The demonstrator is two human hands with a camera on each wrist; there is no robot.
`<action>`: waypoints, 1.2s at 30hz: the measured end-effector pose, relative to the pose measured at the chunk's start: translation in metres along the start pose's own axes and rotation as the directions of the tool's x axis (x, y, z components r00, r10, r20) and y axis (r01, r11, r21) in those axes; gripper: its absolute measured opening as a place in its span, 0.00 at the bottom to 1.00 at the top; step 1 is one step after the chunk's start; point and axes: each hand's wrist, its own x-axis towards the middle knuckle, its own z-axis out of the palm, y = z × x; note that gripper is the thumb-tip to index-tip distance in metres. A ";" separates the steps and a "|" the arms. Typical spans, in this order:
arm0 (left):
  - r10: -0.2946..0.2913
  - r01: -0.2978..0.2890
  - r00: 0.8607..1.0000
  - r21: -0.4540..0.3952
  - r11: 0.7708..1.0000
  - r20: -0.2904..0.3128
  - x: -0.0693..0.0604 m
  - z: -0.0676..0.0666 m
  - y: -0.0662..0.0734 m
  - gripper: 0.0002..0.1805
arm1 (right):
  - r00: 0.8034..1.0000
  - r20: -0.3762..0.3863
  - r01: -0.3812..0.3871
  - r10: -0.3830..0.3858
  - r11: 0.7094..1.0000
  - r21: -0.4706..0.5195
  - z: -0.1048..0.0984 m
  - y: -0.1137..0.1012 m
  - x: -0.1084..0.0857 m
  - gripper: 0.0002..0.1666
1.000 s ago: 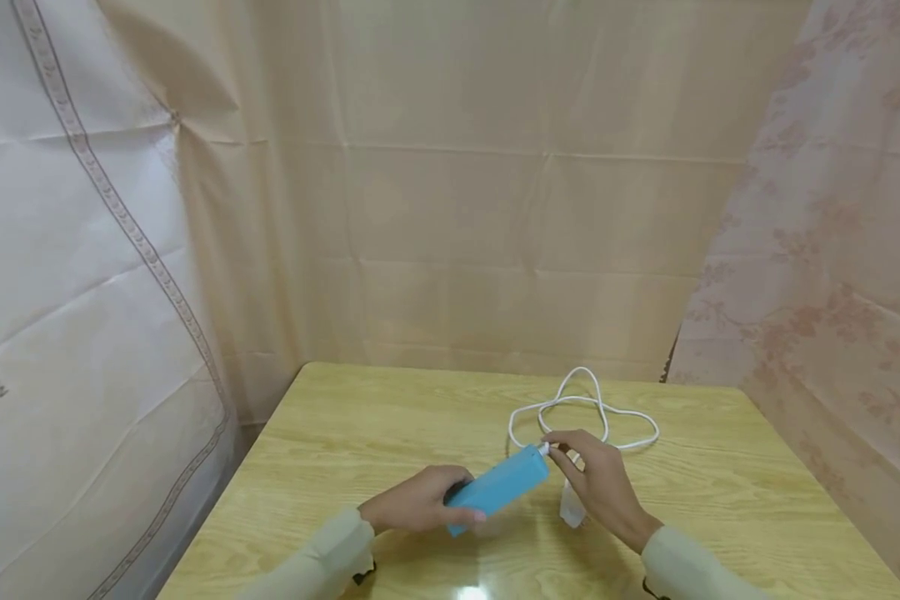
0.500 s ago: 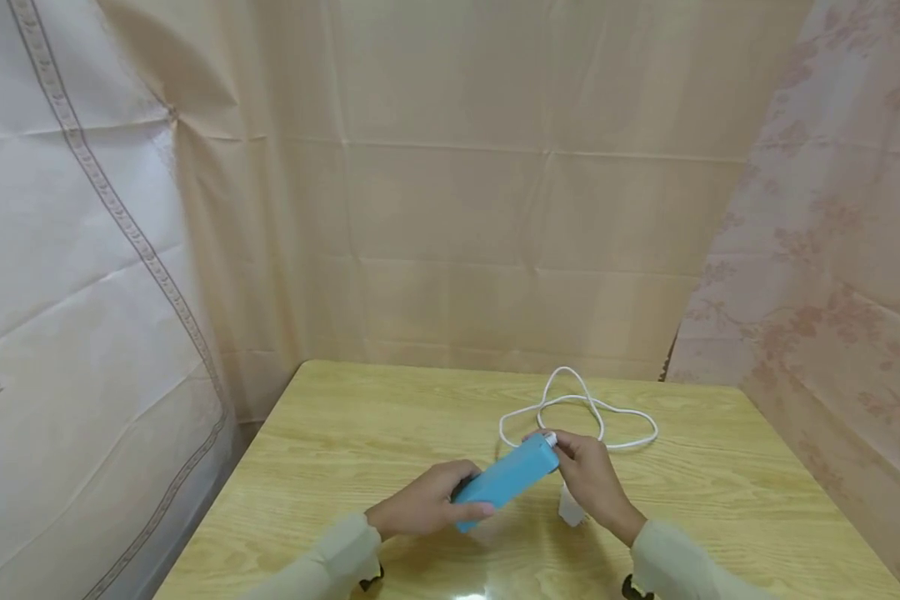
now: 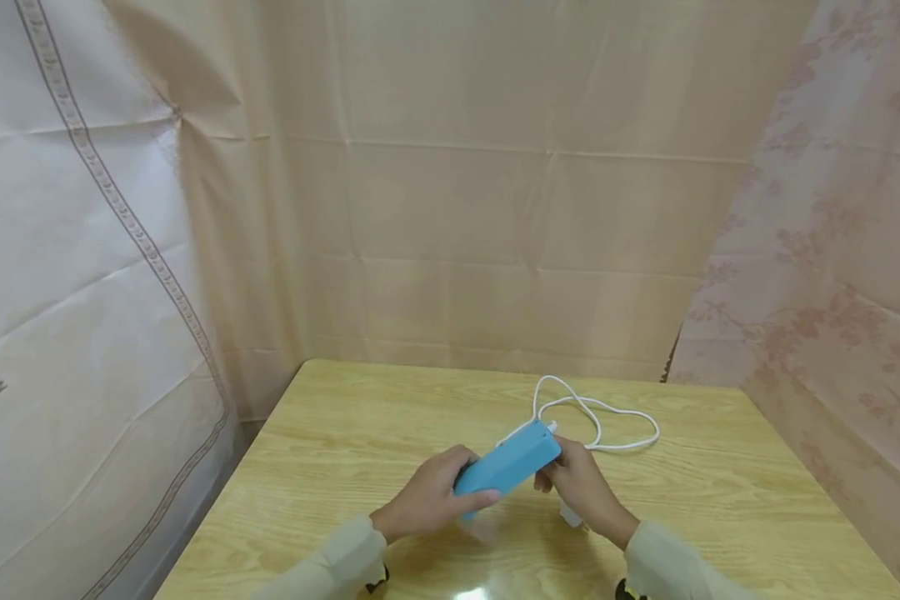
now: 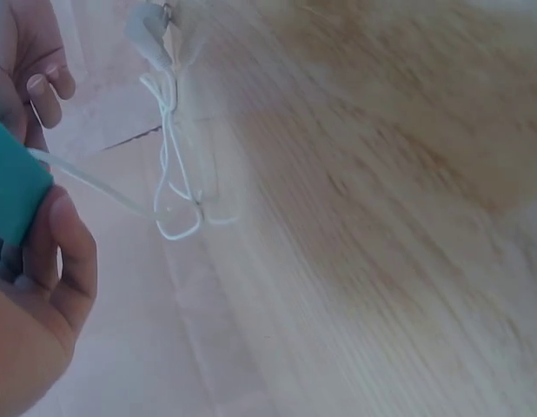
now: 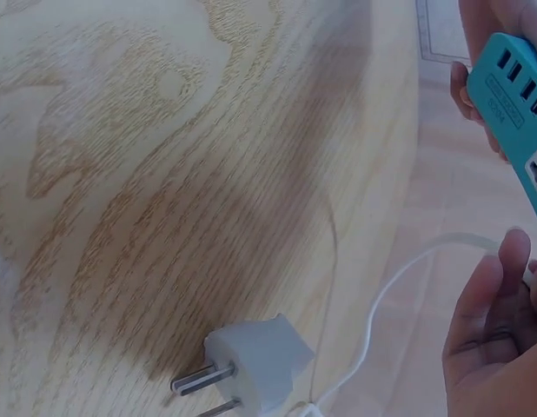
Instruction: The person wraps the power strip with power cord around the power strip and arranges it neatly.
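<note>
A blue power strip (image 3: 508, 460) is held tilted above the table, its cord end up and to the right. My left hand (image 3: 431, 492) grips its lower end, thumb across the near face. At the cord end, my right hand (image 3: 587, 487) holds the strip's edge with curled fingers, partly hidden behind it. USB slots (image 5: 520, 78) show on the face seen in the right wrist view. From its end runs a white cord (image 4: 95, 182). The cord's white plug (image 5: 255, 360), with metal pins, lies on the table beside my right hand.
The wood-grain table (image 3: 330, 417) spreads beneath both hands. Loops of the white cord lie toward its back right. Beige cloth (image 3: 450, 208) hangs behind, white cloth (image 3: 82, 333) at left and flowered cloth (image 3: 832, 292) at right.
The strip has shifted slightly up and right. My right hand has gone from pinching the cord at the strip's end to holding the strip's edge. The cord loops moved slightly.
</note>
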 end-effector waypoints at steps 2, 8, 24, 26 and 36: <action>-0.002 0.003 0.999 0.038 0.999 -0.033 0.000 0.001 0.003 0.29 | 1.000 -0.015 -0.015 0.014 1.000 -0.019 0.001 0.000 0.000 0.12; 0.027 -0.011 0.992 0.129 0.992 -0.123 -0.001 0.004 0.011 0.29 | 0.998 -0.037 -0.059 0.056 0.996 -0.071 0.004 0.001 0.000 0.11; 0.104 -0.001 0.948 0.323 0.946 -0.301 0.000 0.005 0.020 0.32 | 0.992 0.062 0.118 -0.107 0.972 -0.202 0.007 0.007 -0.003 0.09; 0.110 0.004 0.943 0.340 0.940 -0.314 0.001 0.004 0.019 0.31 | 0.986 0.097 0.155 -0.137 0.963 -0.220 0.007 0.007 -0.003 0.07; 0.126 0.033 0.933 0.429 0.903 -0.338 0.000 0.001 0.015 0.32 | 0.972 0.162 0.212 -0.171 0.935 -0.283 0.008 0.003 -0.004 0.05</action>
